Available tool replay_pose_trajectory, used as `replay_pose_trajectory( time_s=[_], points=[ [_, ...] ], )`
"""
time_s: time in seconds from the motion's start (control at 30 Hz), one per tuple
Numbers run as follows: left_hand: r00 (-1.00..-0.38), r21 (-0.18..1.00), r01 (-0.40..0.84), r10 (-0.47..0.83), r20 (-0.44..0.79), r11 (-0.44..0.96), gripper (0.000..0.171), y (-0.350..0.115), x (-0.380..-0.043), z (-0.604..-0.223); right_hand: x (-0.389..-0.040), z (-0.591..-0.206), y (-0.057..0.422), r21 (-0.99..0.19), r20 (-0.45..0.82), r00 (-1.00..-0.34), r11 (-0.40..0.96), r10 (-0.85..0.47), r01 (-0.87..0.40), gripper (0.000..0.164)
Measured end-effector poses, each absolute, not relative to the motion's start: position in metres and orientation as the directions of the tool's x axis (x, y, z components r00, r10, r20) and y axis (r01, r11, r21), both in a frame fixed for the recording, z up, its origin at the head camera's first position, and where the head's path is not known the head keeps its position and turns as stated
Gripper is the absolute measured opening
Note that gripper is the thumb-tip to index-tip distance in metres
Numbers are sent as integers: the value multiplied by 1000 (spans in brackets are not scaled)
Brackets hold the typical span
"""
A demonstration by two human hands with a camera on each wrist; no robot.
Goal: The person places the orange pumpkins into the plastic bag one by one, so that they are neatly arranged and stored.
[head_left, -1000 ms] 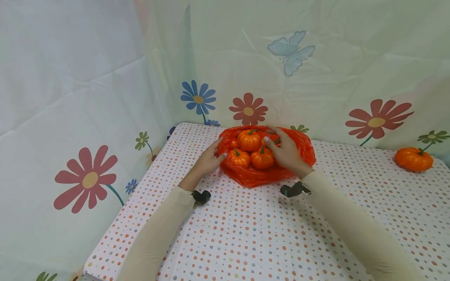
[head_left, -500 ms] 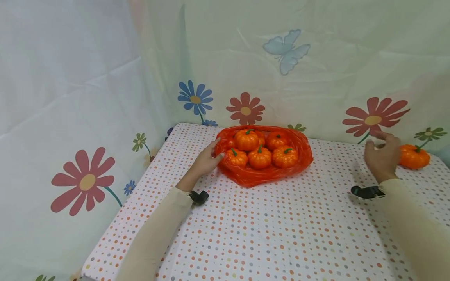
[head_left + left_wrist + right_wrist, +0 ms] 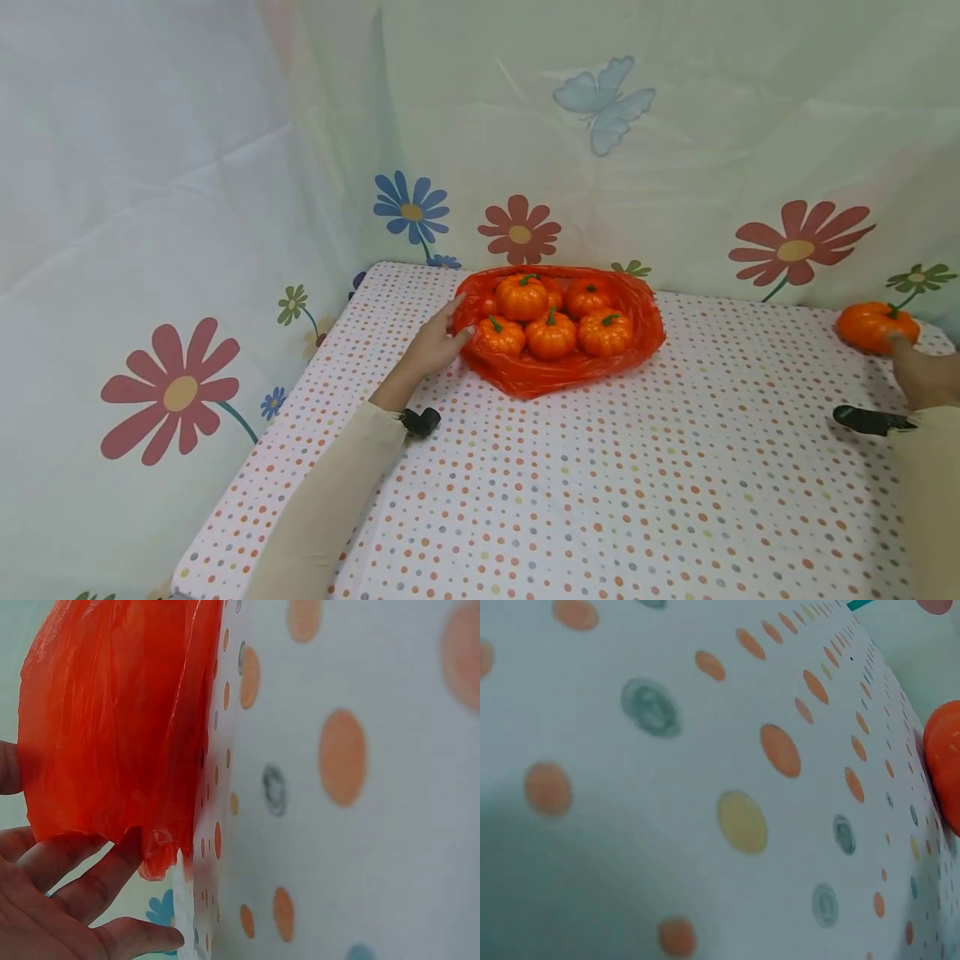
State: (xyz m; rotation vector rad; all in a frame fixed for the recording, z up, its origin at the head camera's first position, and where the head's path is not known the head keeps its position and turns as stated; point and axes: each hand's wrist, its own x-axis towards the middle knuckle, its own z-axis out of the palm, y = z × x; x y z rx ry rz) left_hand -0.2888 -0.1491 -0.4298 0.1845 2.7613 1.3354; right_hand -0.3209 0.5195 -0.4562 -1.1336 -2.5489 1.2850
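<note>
A red plastic bag [image 3: 517, 379] lies with its mouth wide at the back of the table, holding several small orange pumpkins [image 3: 551, 335] with green stems. My left hand [image 3: 431, 343] rests against the bag's left side. In the left wrist view, the fingers [image 3: 90, 881] of that hand lie fairly straight along the red plastic. At the far right sits a lone orange pumpkin [image 3: 873, 328]. My right hand [image 3: 926, 375] is just in front of it, thumb extended toward it, the other fingers mostly hidden. The right wrist view shows part of this pumpkin [image 3: 946, 765] but no hand.
A white tablecloth [image 3: 720, 433] with coloured dots covers the table. Flower-printed curtains [image 3: 675, 167] rise behind it and along its left side. A small black camera [image 3: 422, 422] is strapped to the left wrist, and a similar one [image 3: 873, 419] to the right.
My right hand has left the bag and swung far right to the lone pumpkin. More pumpkins in the bag are visible. My left hand stays at the bag; the head view has shifted slightly.
</note>
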Motion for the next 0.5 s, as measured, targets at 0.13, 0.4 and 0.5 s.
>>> replay_pose_trajectory(
  time_s=[0.13,0.4,0.5],
  points=[
    [-992,791,74,125,-3,608,68,-152,-289,-429,-307,-442,485,-771,-61,-700,413,711,486,84],
    [-992,778,69,129,-16,624,66,-153,-289,-429,-299,-440,462,-787,-27,-721,430,693,442,83],
    [-990,768,82,139,-9,635,67,-151,-290,-428,-309,-444,475,-776,-227,-776,373,588,509,86]
  ],
)
